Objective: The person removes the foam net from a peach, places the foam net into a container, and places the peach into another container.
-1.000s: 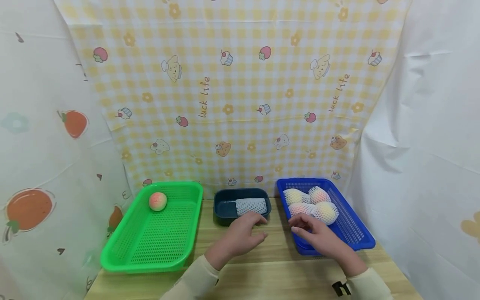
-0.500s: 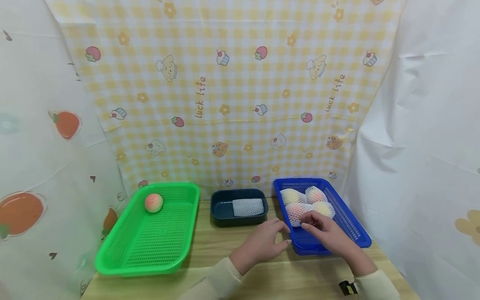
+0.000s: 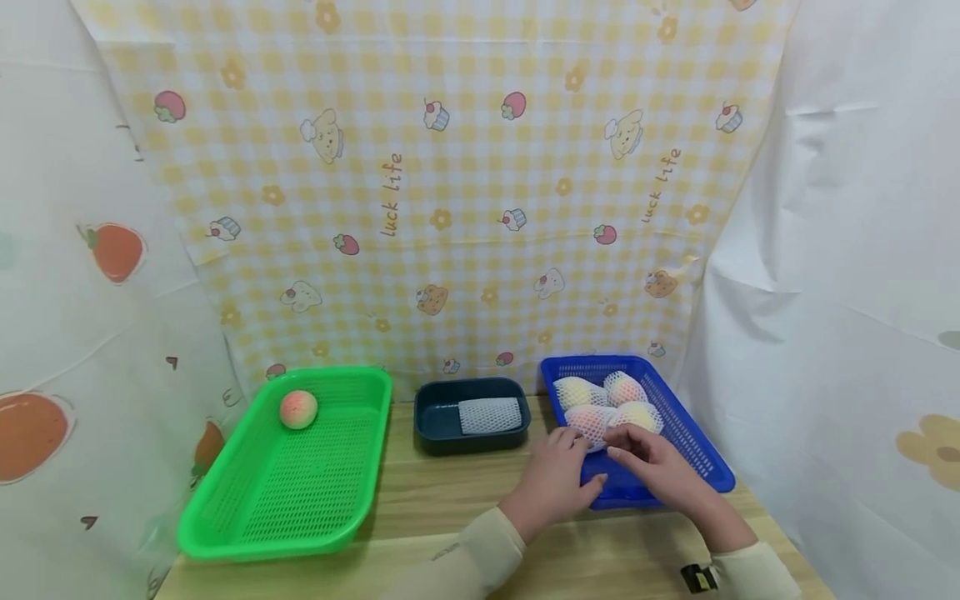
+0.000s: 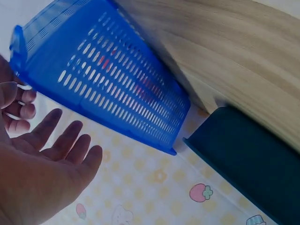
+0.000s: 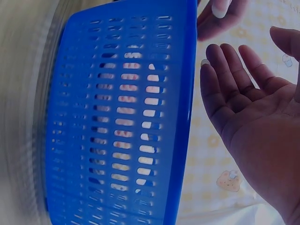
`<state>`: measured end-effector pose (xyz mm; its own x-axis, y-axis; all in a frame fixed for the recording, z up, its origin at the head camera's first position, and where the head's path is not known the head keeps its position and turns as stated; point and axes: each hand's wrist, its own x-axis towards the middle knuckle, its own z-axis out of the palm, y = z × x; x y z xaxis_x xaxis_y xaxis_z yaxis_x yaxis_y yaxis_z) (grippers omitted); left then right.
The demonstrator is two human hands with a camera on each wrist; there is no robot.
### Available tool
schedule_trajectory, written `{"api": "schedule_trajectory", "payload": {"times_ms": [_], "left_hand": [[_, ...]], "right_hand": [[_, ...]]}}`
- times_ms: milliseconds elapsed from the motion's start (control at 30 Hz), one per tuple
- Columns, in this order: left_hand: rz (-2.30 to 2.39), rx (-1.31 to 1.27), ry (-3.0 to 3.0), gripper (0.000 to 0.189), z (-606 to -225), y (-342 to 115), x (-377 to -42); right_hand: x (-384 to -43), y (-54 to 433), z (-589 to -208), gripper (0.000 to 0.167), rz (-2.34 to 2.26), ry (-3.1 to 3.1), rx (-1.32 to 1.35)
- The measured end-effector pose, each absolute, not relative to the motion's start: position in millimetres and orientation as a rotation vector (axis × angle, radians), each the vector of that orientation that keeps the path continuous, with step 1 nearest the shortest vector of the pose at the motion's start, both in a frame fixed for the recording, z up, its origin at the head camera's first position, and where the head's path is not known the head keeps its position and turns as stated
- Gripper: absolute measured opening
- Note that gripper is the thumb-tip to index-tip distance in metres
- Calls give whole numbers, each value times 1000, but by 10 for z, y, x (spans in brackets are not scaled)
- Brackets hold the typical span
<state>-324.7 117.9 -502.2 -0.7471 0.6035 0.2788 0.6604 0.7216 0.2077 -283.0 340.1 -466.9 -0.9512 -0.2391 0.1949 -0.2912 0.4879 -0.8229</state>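
Observation:
Several peaches in white foam nets (image 3: 588, 423) sit together in the blue basket (image 3: 701, 442) at the right of the head view. My left hand (image 3: 553, 477) reaches over that basket's near left rim, its fingers overlapping the front net in this view. Facing it, my right hand (image 3: 660, 468) is above the basket's front part, close to the netted fruit. Both wrist views show bent, relaxed fingers with nothing between them, on the left hand (image 4: 56, 173) and on the right hand (image 5: 255, 110). Through the basket's slotted wall (image 5: 119, 112), pink and white patches show.
A green basket (image 3: 300, 500) on the left holds one bare peach (image 3: 298, 409) in its back corner. Between the baskets stands a dark teal box (image 3: 438, 425) with white foam net (image 3: 491, 415) in it. Printed cloth (image 3: 465, 183) hangs behind the wooden table (image 3: 427, 517).
My left hand has moved right, from in front of the teal box to the blue basket's edge. The right hand stays over the basket. The head view has turned slightly right.

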Motion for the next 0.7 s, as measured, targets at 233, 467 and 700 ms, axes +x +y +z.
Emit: {"api": "schedule_trajectory", "payload": {"times_ms": [233, 467, 700], "left_hand": [[-419, -976, -2788, 76, -5145, 1266, -3260], [-416, -952, -2835, 80, -5261, 1285, -3268], [-384, -947, -2825, 82, -5285, 1291, -3262]], "right_hand": [[-2831, 3441, -4671, 25, 1438, -2651, 448], [-2840, 3510, -4704, 23, 1387, -2656, 441], [-2858, 3611, -4660, 22, 1321, -2665, 391]]}}
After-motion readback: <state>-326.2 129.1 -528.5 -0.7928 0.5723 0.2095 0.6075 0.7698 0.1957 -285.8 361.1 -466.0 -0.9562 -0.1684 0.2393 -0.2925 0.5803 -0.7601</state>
